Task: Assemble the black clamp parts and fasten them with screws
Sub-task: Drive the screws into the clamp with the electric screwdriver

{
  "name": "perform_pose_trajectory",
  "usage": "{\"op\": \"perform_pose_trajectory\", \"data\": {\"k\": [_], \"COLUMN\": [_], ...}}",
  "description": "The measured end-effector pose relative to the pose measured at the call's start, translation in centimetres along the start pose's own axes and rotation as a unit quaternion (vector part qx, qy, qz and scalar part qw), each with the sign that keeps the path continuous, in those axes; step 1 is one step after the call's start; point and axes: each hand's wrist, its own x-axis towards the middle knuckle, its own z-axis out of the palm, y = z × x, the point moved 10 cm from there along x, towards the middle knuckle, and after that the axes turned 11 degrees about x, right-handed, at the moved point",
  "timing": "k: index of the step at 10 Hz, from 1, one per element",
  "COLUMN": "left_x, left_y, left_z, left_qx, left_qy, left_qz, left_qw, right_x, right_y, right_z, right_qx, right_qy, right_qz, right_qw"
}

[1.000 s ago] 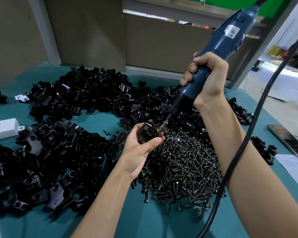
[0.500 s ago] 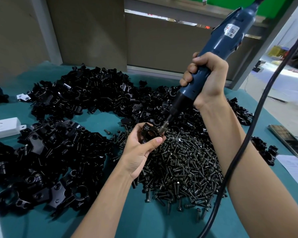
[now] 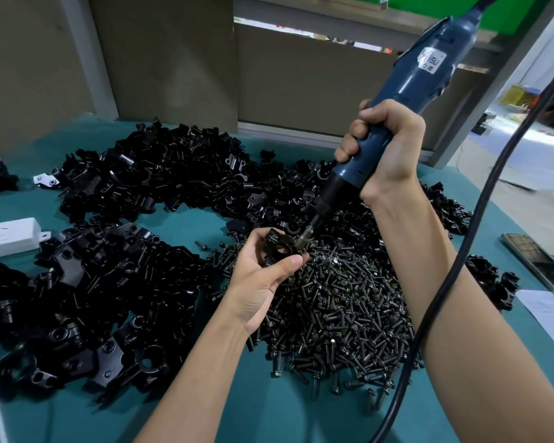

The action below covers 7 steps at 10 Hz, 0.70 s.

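Right grip [image 3: 389, 148] clenches a blue screwdriver [image 3: 424, 75] labelled "SU"; left grip [image 3: 258, 282] pinches a black clamp [image 3: 279, 247].

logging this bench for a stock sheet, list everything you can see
table: one, teal, under everything
clamp parts: many, black, heaps at back and left
screws: many, dark, heap at centre
clamp: one, black, held over screws
driver: one, blue, tilted, bit at clamp
cable: one, black, hanging at right
box: one, white, left edge
paper: one, white, right edge
left hand: one, holds clamp
right hand: one, grips driver
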Motion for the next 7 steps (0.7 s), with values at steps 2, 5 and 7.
{"op": "perform_pose_trajectory", "data": {"k": [2,5,7], "left_x": [-0.14,-0.13,-0.16], "left_y": [0.22,0.28,0.52], "left_z": [0.11,0.29,0.24], "left_qx": [0.005,-0.02,0.0], "left_qy": [-0.004,-0.011,-0.011], "left_qz": [0.005,0.009,0.021], "left_qw": [1.0,1.0,1.0], "right_x": [-0.12,-0.28,-0.39], "right_y": [-0.04,0.12,0.26], "right_z": [-0.12,-0.03,-0.05], "right_qx": [0.002,0.007,0.01], "right_qy": [0.002,-0.003,0.002], "right_qz": [0.0,0.008,0.006], "right_qw": [1.0,1.0,1.0]}}
